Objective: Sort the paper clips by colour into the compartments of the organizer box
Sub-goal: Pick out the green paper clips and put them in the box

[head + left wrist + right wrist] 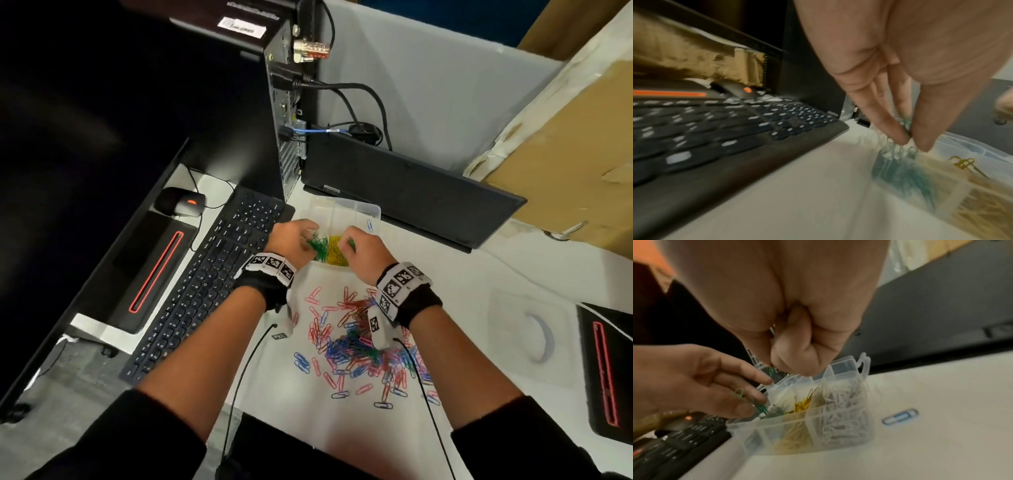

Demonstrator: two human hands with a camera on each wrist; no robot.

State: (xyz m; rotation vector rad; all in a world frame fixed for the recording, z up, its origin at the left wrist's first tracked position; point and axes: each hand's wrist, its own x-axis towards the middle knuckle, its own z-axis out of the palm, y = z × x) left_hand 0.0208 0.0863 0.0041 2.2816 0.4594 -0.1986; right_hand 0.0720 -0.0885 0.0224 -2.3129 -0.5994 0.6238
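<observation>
Green clips (317, 245): both hands over the clear box (375, 209), dropping green into its left compartment.
Head view: red and blue pile (359, 346) waits unsorted; one blue clip (369, 225) beside the box.
Left wrist: left hand (900, 68), fingers narrow, pinching green, probably several.
Right wrist: right hand (797, 321) curled tight on one green clip; three filled compartments, green, yellow, white.

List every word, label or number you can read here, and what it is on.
None can be read with confidence.
White sticker on the computer tower: print too blurred.
Keyboard key legends: too small.
Wristband squares: black-and-white marker patterns, no text.
</observation>
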